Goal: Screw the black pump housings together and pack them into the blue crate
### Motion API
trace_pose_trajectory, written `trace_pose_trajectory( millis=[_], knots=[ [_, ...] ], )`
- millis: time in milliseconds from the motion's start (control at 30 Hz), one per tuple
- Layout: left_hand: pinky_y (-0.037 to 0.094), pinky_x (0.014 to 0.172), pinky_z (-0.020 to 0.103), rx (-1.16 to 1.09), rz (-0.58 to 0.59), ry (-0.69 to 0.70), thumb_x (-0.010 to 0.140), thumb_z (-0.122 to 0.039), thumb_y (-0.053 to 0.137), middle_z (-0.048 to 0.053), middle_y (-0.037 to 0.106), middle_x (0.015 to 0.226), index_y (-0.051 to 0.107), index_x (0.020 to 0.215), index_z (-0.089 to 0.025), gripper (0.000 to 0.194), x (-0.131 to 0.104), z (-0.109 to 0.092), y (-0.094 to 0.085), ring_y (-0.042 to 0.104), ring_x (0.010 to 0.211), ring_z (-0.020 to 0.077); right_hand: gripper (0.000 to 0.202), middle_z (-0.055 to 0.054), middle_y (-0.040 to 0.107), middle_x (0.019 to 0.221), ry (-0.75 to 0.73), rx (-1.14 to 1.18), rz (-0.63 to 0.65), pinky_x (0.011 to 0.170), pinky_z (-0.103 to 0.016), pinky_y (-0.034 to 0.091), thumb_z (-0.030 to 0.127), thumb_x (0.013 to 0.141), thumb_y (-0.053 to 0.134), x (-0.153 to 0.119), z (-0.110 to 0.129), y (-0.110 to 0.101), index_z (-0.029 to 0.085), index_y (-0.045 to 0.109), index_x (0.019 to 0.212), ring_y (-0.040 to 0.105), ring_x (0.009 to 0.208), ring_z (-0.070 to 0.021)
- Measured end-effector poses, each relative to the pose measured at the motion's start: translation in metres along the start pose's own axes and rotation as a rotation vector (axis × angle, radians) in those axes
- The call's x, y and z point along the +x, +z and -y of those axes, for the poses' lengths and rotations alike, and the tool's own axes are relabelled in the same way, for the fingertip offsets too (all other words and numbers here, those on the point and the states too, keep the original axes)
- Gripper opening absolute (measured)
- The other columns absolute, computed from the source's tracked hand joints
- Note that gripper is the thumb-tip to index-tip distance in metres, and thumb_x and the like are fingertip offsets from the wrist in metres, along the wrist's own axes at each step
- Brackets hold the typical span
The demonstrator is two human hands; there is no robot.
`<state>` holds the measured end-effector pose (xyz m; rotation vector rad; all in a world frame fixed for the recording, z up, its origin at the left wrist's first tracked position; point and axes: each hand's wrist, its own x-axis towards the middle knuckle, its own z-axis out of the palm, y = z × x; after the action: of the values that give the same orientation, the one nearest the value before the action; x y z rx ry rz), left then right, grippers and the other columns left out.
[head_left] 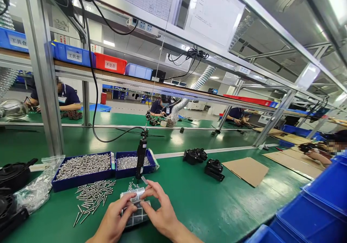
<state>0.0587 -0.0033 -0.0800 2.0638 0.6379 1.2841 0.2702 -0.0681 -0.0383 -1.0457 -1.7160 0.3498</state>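
Low in the middle, a shiny silvery sheet (pixel 135 219) marked with a grid lies on the bench, its far part curled up into a pale roll (pixel 137 194). My left hand (pixel 115 216) pinches the sheet's raised edge from the left, thumb and fingers closed. From the right, my right hand (pixel 162 208) has its thumb and fingertips closed on the same edge. A small pale strip (pixel 144 180) sticks up beside its index finger. Just beyond hangs a black electric screwdriver (pixel 141 156), upright, with loose nuts (pixel 132 185) near its tip.
Blue trays hold screws (pixel 85 165) and nuts (pixel 130 161); more loose screws (pixel 93 197) lie left. Black parts (pixel 214 167) and cardboard (pixel 248 170) sit right. Blue bins (pixel 314 207) border the right edge. Co-workers sit across and at the right.
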Motion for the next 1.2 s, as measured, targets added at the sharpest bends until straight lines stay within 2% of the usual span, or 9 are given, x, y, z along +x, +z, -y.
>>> trace_pose_trajectory(
  millis=[133, 200, 300, 367, 433, 733, 833, 967, 1200],
  knots=[
    [0.058, 0.067, 0.017, -0.045, 0.046, -0.097, 0.107, -0.053, 0.060, -0.002, 0.080, 0.080, 0.073, 0.129, -0.027, 0.037, 0.000, 0.001, 0.001, 0.075, 0.069, 0.0150, 0.051, -0.003, 0.080, 0.094, -0.008, 0.009, 0.051, 0.104, -0.044, 0.055, 0.014, 0.095, 0.069, -0.002, 0.001, -0.002, 0.028, 0.058, 0.143, 0.071, 0.108, -0.0282],
    [0.055, 0.063, 0.017, -0.049, 0.029, -0.143, 0.106, -0.055, 0.059, -0.001, 0.080, 0.079, 0.075, 0.123, -0.026, 0.037, 0.001, 0.000, -0.001, 0.072, 0.066, 0.0146, 0.044, -0.003, 0.078, 0.094, 0.053, 0.062, -0.034, 0.108, -0.045, 0.055, 0.016, 0.097, 0.068, -0.003, 0.000, -0.005, 0.027, 0.059, 0.139, 0.073, 0.103, -0.0257],
    [0.049, 0.058, 0.018, -0.020, -0.006, -0.179, 0.106, -0.057, 0.058, -0.001, 0.077, 0.077, 0.078, 0.102, -0.025, 0.038, 0.004, -0.003, -0.005, 0.066, 0.061, 0.0134, 0.060, -0.009, 0.077, 0.117, 0.124, 0.126, -0.122, 0.116, -0.051, 0.053, 0.019, 0.096, 0.073, -0.005, -0.007, -0.006, 0.027, 0.048, 0.151, 0.073, 0.115, -0.0267],
    [0.045, 0.055, 0.018, -0.003, -0.026, -0.176, 0.106, -0.058, 0.057, -0.002, 0.074, 0.073, 0.077, 0.093, -0.025, 0.042, 0.006, -0.005, -0.007, 0.060, 0.058, 0.0123, 0.080, -0.016, 0.067, 0.143, 0.100, 0.182, -0.063, 0.113, -0.051, 0.058, 0.019, 0.093, 0.077, -0.007, -0.012, -0.004, 0.029, 0.036, 0.161, 0.068, 0.129, -0.0302],
    [0.042, 0.055, 0.018, -0.007, -0.037, -0.176, 0.106, -0.059, 0.057, -0.003, 0.070, 0.071, 0.077, 0.091, -0.025, 0.042, 0.008, -0.006, -0.008, 0.056, 0.056, 0.0114, 0.084, -0.018, 0.056, 0.155, 0.066, 0.225, -0.013, 0.105, -0.048, 0.065, 0.017, 0.095, 0.075, -0.010, -0.015, 0.000, 0.032, 0.031, 0.166, 0.068, 0.130, -0.0302],
    [0.029, 0.053, 0.021, -0.034, -0.010, -0.305, 0.104, -0.067, 0.053, -0.006, 0.050, 0.059, 0.070, 0.082, -0.022, 0.053, 0.006, -0.009, -0.003, 0.041, 0.052, 0.0108, 0.066, -0.017, 0.053, 0.154, -0.127, 0.066, 0.095, 0.086, -0.036, 0.071, 0.010, 0.109, 0.048, -0.010, -0.012, -0.003, 0.038, 0.034, 0.167, 0.075, 0.111, -0.0229],
    [0.029, 0.052, 0.022, -0.005, -0.011, -0.300, 0.105, -0.069, 0.050, -0.006, 0.049, 0.057, 0.068, 0.080, -0.022, 0.056, 0.007, -0.012, -0.004, 0.041, 0.050, 0.0112, 0.071, -0.019, 0.050, 0.159, -0.219, -0.033, 0.117, 0.093, -0.041, 0.070, 0.006, 0.107, 0.046, -0.009, -0.008, -0.007, 0.037, 0.031, 0.169, 0.073, 0.120, -0.0261],
    [0.033, 0.051, 0.021, 0.031, -0.006, -0.258, 0.106, -0.066, 0.049, -0.006, 0.051, 0.058, 0.067, 0.080, -0.023, 0.053, 0.007, -0.012, -0.006, 0.045, 0.050, 0.0114, 0.079, -0.020, 0.043, 0.166, -0.226, -0.098, 0.123, 0.107, -0.049, 0.065, 0.004, 0.101, 0.054, -0.007, -0.001, -0.010, 0.032, 0.027, 0.170, 0.054, 0.149, -0.0353],
    [0.041, 0.054, 0.019, 0.075, 0.008, -0.134, 0.109, -0.054, 0.052, -0.005, 0.059, 0.064, 0.068, 0.087, -0.024, 0.041, 0.002, -0.001, -0.006, 0.053, 0.054, 0.0116, 0.086, -0.020, 0.040, 0.167, -0.237, -0.128, 0.105, 0.103, -0.045, 0.067, -0.001, 0.097, 0.054, -0.009, 0.005, -0.008, 0.033, 0.025, 0.170, 0.054, 0.149, -0.0369]
  ],
)
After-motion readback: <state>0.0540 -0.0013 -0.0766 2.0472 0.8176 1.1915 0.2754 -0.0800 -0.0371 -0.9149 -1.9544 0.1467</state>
